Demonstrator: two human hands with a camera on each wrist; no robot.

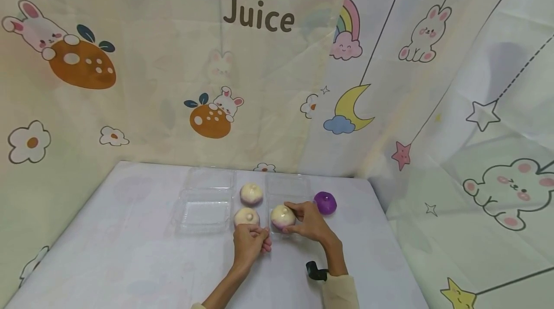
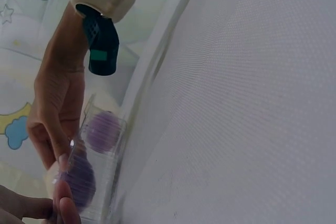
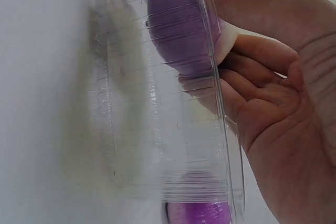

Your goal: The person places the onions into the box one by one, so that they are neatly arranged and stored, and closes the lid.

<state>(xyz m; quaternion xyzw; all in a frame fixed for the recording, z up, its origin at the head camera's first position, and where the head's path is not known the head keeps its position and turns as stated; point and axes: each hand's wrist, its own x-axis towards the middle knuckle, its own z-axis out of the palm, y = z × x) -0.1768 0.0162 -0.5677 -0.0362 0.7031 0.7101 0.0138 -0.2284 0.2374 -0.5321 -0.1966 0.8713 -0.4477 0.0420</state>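
Observation:
In the head view, my right hand (image 1: 312, 222) grips a cream-and-purple turnip-like ball (image 1: 283, 216) inside the right clear plastic container (image 1: 289, 185), thumb and fingers around its sides. The right wrist view shows its purple underside (image 3: 181, 24) through the ribbed wall, beside my right hand (image 3: 278, 98). My left hand (image 1: 250, 245) pinches at the container's front left corner; in the left wrist view its fingers (image 2: 63, 195) overlap the plastic there. Just beyond my left hand sits a second such ball (image 1: 246, 216), partly hidden by it.
A third cream-topped ball (image 1: 251, 194) stands between the two containers. On the left lies another lidded clear container (image 1: 207, 210), opened out. A purple ball (image 1: 325, 203) rests right of the right container. All are on a white-covered table (image 1: 130, 251) before a printed curtain.

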